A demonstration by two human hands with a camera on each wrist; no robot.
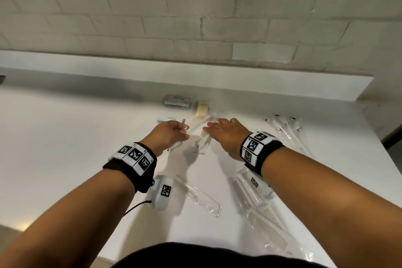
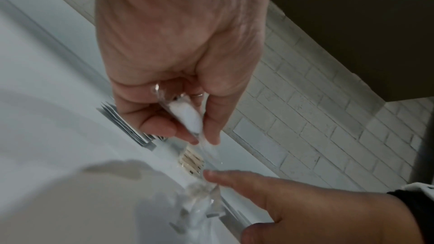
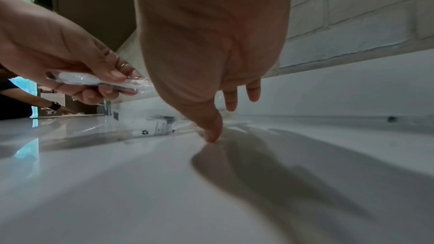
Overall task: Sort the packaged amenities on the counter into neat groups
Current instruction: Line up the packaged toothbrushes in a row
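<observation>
Item in hand: I see a long, slim white piece sealed in a clear crinkled sleeve, the wrapped packet (image 2: 187, 116); it looks like a toothbrush handle, but I cannot confirm that. It is lifted off the counter (image 1: 65, 137), slanting up and away toward the right hand.
Left grip: my left hand (image 1: 167, 135) is clamped on the packet, thumb on one side and fingertips (image 3: 117, 74) on the other, fingers curled round it.
Right grip: my right hand (image 1: 226, 135) is spread, fingers straight and apart. In the right wrist view the thumb tip meets the counter; the fingertips reach the loose far end of the clear sleeve. It encloses nothing.
Count, clear sleeves under the hands: a small crumpled heap of transparent wrappers (image 1: 201, 143) lies between the two hands; number not resolvable through the blur.
Count, combs: one wrapped comb (image 1: 195, 193) near the left wrist; a pile of wrapped combs (image 1: 261, 213) beneath the right forearm, at least two, exact number unclear.
Count, far right: a bundle of long wrapped sticks (image 1: 287, 128), several, not countable.
Count, back row: one stack of grey flat packs (image 1: 177, 101); one cream packet (image 1: 202, 107) just beside it; one white printed sachet (image 1: 169, 118) partly behind the left hand.
</observation>
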